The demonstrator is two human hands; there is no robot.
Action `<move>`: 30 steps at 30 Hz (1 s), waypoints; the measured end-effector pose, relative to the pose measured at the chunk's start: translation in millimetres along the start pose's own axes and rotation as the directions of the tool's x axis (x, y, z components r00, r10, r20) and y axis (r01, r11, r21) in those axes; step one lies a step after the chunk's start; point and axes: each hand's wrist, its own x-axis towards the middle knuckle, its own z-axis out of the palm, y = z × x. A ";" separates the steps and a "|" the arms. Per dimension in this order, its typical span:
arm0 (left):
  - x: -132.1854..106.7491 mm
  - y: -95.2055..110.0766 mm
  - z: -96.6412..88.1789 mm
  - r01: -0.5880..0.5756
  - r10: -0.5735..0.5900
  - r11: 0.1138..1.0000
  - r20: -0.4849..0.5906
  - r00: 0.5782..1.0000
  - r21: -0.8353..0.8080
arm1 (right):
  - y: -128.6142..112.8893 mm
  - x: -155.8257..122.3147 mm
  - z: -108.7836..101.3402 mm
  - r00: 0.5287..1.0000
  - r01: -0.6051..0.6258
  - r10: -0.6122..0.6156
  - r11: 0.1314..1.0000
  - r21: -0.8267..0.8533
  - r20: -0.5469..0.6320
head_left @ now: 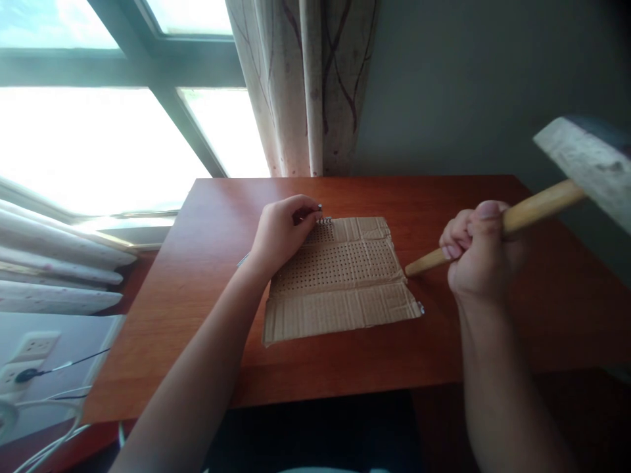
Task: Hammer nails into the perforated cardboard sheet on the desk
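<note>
My right hand (480,246) is wrapped round the wooden handle of a hammer (542,203), raised above the right side of the table. Its metal head is tilted up and partly cut off by the view's edge. At the far edge of a piece of cardboard (340,309) my left hand (288,226) pinches a small nail (320,207), mostly hidden by the fingers. Several more nails (325,221) stand in a short row right beside the fingertips. Rows of small dark holes cover the middle of the cardboard.
The cardboard lies on a reddish-brown wooden table (187,341). A thin metal object (243,259) shows by my left wrist. Behind are a window (211,118), a patterned curtain (305,85) and a wall. Sockets (37,346) with cables are at the lower left.
</note>
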 end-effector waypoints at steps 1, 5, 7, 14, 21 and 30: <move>0.3 -0.2 0.2 0.001 -0.001 1.000 0.000 1.000 -0.007 | 1.8 1.5 0.6 1.000 0.007 -0.006 1.000 -0.013 0.015; 0.8 -3.2 2.2 0.005 -0.006 1.000 -0.012 1.000 -0.026 | 6.3 7.1 6.8 0.993 -0.026 0.033 0.998 -0.054 0.118; 0.7 -5.8 3.4 0.007 -0.008 1.000 -0.011 1.000 -0.029 | 7.4 8.5 10.4 0.983 -0.073 0.085 0.994 -0.081 0.162; -0.8 -7.1 4.0 -0.001 0.001 0.999 0.009 1.000 -0.036 | 8.0 7.0 11.2 0.844 -0.023 0.282 0.869 -0.494 0.456; -2.8 -5.1 5.3 0.016 -0.016 1.000 0.014 1.000 -0.002 | -24.8 27.3 31.7 0.763 0.096 0.289 0.834 -0.543 0.578; -1.4 -6.1 5.9 0.035 -0.035 0.999 0.013 0.999 0.005 | -49.5 43.2 65.7 0.787 0.207 0.173 0.830 -0.518 0.592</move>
